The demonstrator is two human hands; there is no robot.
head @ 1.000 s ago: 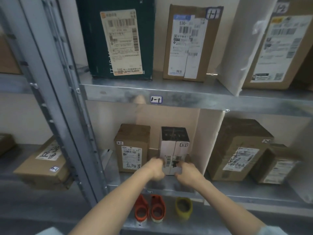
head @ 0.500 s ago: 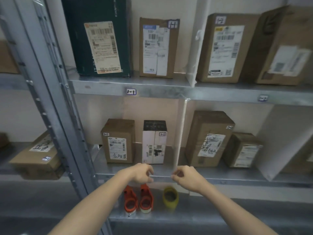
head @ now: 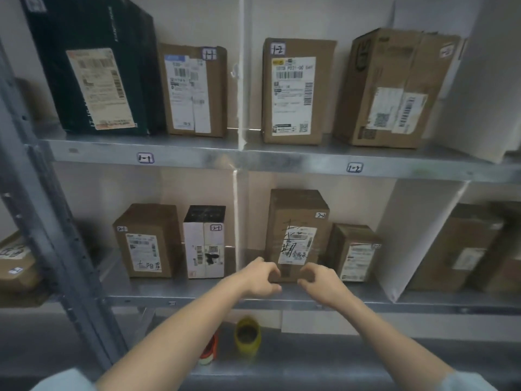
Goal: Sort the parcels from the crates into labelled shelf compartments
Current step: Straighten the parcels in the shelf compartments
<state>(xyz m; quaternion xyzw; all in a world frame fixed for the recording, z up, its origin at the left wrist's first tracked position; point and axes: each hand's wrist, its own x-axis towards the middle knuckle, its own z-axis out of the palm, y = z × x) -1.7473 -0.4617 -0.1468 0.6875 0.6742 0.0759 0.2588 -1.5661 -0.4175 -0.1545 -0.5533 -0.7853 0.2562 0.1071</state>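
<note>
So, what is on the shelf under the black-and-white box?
Below the black-and-white box, a yellow tape roll and an orange-red object show; the left forearm covers most of the latter.

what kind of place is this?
Likely a parcel sorting or storage room: metal shelving split into compartments tagged 1-1 and 1-2, stocked with cardboard parcels bearing shipping labels.

Both bare forearms reach forward and upward from the lower corners, converging near the middle, where the left hand (head: pixel 260 277) and the right hand (head: pixel 321 282) hang close together but apart, palms down, fingers loosely curled, each grip slack and holding nothing.
</note>
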